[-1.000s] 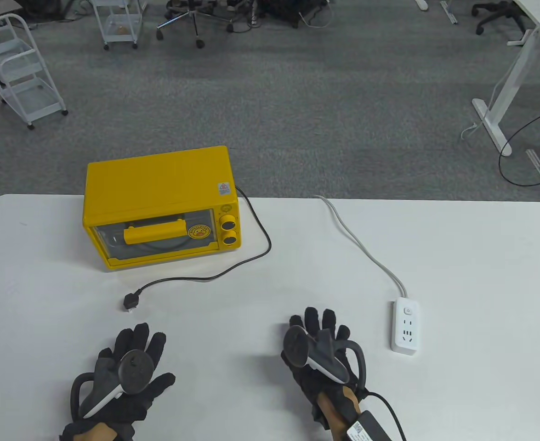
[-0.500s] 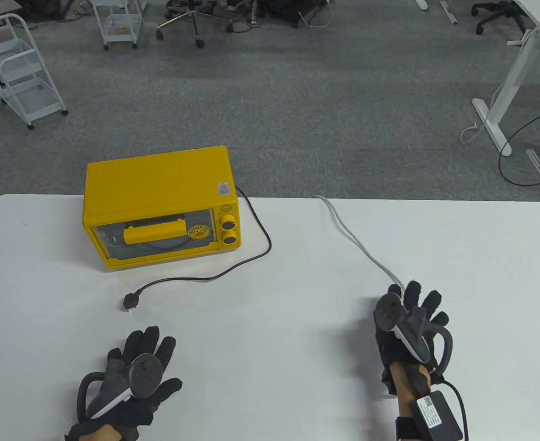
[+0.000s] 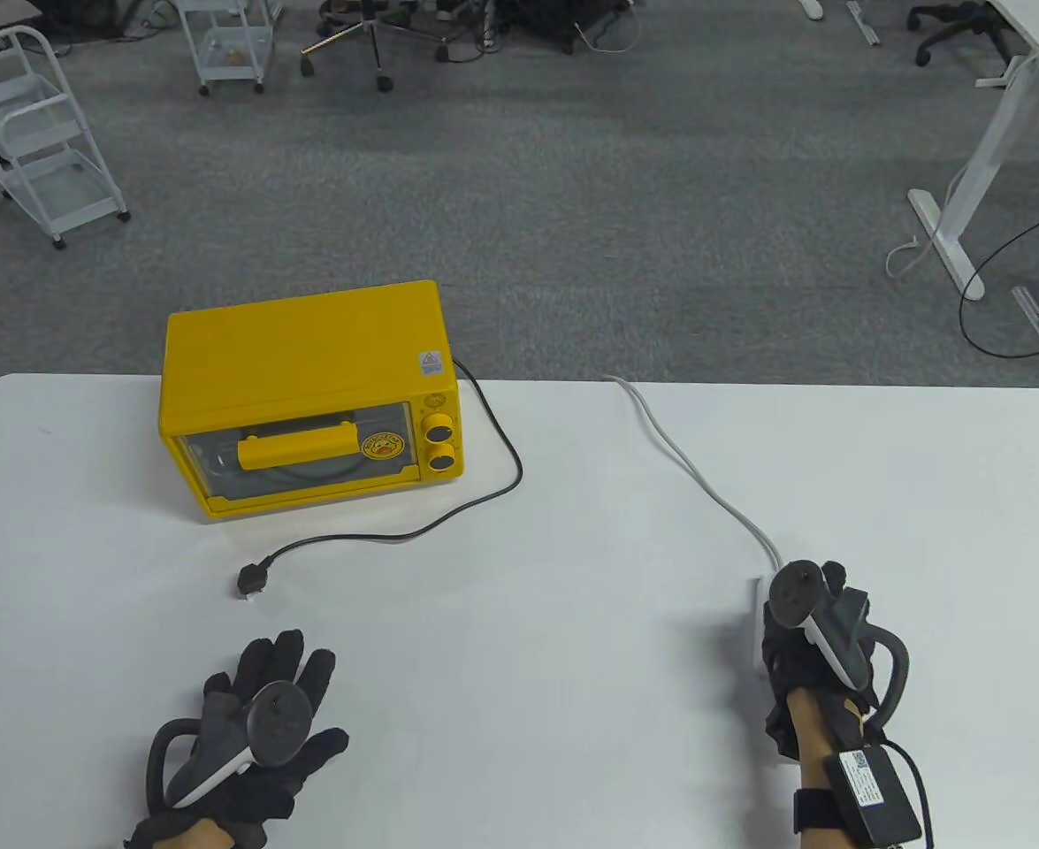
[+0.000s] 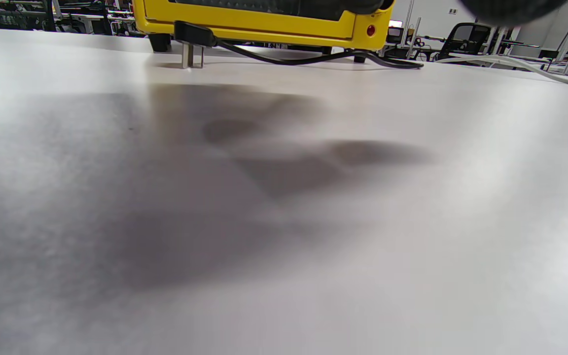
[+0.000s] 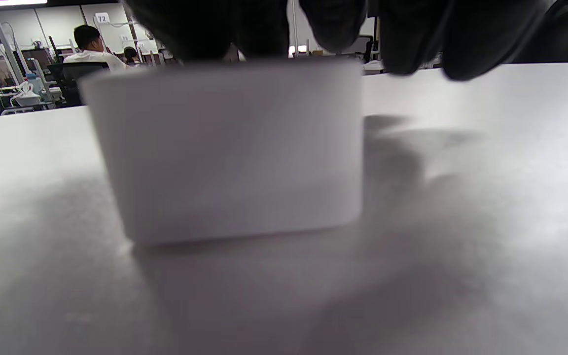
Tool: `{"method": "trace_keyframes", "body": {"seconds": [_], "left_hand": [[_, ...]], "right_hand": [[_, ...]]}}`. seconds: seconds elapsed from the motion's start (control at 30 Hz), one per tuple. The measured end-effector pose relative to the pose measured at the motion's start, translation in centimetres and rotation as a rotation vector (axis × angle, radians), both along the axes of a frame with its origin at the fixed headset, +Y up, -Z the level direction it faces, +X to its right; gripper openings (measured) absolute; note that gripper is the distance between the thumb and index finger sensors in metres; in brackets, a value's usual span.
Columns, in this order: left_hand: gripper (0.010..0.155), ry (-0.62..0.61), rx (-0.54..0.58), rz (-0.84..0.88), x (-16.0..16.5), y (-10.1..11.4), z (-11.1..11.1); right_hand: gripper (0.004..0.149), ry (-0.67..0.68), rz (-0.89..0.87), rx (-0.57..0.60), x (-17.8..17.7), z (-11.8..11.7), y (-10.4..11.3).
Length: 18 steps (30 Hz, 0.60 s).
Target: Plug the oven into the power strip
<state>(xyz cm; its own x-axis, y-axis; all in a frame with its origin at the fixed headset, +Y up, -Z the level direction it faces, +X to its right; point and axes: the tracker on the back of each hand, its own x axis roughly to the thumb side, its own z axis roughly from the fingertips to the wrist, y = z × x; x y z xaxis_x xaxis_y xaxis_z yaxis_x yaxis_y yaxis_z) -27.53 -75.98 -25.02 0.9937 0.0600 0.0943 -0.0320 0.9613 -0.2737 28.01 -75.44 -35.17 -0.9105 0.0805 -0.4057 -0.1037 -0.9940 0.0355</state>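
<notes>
The yellow oven (image 3: 307, 380) stands at the table's back left. Its black cord (image 3: 501, 442) loops right and forward to the plug (image 3: 252, 580), which lies loose on the table. My left hand (image 3: 294, 681) lies flat with fingers spread, a little in front of the plug. In the left wrist view the plug (image 4: 193, 42) stands prongs down before the oven (image 4: 264, 19). My right hand (image 3: 815, 619) covers the white power strip (image 3: 758, 619). In the right wrist view its fingers (image 5: 333, 24) hang over the top of the strip (image 5: 230, 153). Whether they grip it is hidden.
The strip's white cable (image 3: 696, 469) runs from under my right hand to the table's far edge. Bare white table (image 3: 528, 663) lies between my hands. Carts, chairs and desks stand on the floor beyond.
My right hand has moved right from the table's middle onto the power strip and now covers it. My left hand has shifted slightly right. The plug has not moved.
</notes>
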Motion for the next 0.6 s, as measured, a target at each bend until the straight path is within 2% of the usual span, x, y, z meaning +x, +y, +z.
{"method": "trace_keyframes", "body": {"seconds": [0.1,0.17,0.43,0.6], "left_hand": [[0.087,-0.003,-0.002,-0.002,0.0,0.0,0.0],[0.087,-0.005,-0.005,-0.004,0.1,0.0,0.0],[0.087,-0.013,-0.021,-0.013,0.3,-0.1,0.0],[0.086,-0.018,-0.03,-0.016,0.4,-0.1,0.0]], "right_hand": [[0.062,0.024,0.017,0.01,-0.4,-0.2,0.0],[0.062,0.103,0.01,0.022,-0.9,-0.5,-0.1],[0.058,0.216,-0.012,-0.094,-2.5,-0.7,0.0],[0.057,0.322,-0.027,-0.098,-4.3,-0.3,0.5]]}}
